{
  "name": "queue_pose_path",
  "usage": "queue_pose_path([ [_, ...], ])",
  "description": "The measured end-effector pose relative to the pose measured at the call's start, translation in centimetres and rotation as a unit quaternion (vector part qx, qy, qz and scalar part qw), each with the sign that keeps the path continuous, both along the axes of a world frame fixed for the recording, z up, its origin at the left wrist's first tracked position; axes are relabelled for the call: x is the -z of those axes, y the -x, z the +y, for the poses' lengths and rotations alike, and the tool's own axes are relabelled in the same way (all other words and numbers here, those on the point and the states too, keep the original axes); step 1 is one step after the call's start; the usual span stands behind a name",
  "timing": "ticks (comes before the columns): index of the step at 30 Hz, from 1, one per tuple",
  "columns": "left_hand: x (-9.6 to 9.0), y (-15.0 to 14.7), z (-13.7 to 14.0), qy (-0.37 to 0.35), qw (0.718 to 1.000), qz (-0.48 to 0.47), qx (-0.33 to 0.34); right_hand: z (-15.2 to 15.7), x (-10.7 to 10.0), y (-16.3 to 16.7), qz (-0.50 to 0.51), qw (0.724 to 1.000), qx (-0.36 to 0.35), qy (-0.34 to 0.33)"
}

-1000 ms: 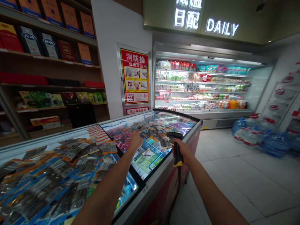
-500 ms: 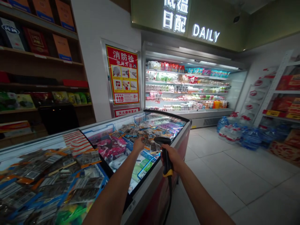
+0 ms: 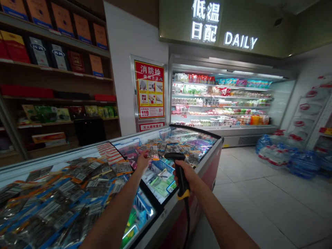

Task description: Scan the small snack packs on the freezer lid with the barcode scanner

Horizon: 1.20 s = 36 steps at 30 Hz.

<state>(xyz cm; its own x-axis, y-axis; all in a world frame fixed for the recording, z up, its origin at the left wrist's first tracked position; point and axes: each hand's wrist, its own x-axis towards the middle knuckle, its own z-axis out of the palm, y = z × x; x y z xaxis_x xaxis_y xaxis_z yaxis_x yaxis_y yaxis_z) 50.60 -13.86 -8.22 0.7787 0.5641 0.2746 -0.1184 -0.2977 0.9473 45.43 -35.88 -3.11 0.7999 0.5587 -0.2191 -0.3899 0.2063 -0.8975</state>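
My right hand (image 3: 187, 174) is wrapped round the handle of a black and yellow barcode scanner (image 3: 182, 181), its head level and turned to the left. A cable runs down from the handle. My left hand (image 3: 143, 162) pinches a small snack packet (image 3: 153, 152) with a printed label, held up over the freezer, left of the scanner head. Beyond it, a spread of similar packets (image 3: 176, 148) lies on the glass top of the chest freezer (image 3: 158, 221). A larger heap of packets (image 3: 64, 193) covers the glass at the near left.
Bagged goods and a blue basket (image 3: 166, 166) show inside the freezer. Wooden shelves (image 3: 77, 74) with boxes stand on the left. A lit open fridge (image 3: 223, 100) is at the back. Water bottles (image 3: 282, 147) stand on the tiled floor (image 3: 249, 193) at right.
My left hand has moved left, away from the far packets, and a packet now shows in its fingers. The view has turned left. The scanner stays in my right hand.
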Motion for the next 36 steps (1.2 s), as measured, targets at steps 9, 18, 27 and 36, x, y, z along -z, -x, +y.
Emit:
queue_pose_path([
  [9, -1.5, 2.2, 2.6, -0.05, 0.997, 0.013, -0.052, 0.6, -0.9, 0.2, -0.02, 1.0, 0.009, 0.008],
  [18, -3.9, 8.2, 10.5, -0.166, 0.943, 0.109, -0.268, -0.1, -0.9, -1.9, -0.062, 0.993, 0.095, 0.031],
  [27, -5.6, 11.8, 13.1, -0.31, 0.817, 0.214, -0.436, -2.1, 0.1, -4.0, -0.069, 0.986, 0.151, 0.03],
  [36, -5.9, 4.9, 4.1, -0.407, 0.856, 0.079, -0.308, -2.4, 1.0, -4.7, -0.045, 0.986, 0.157, 0.03],
])
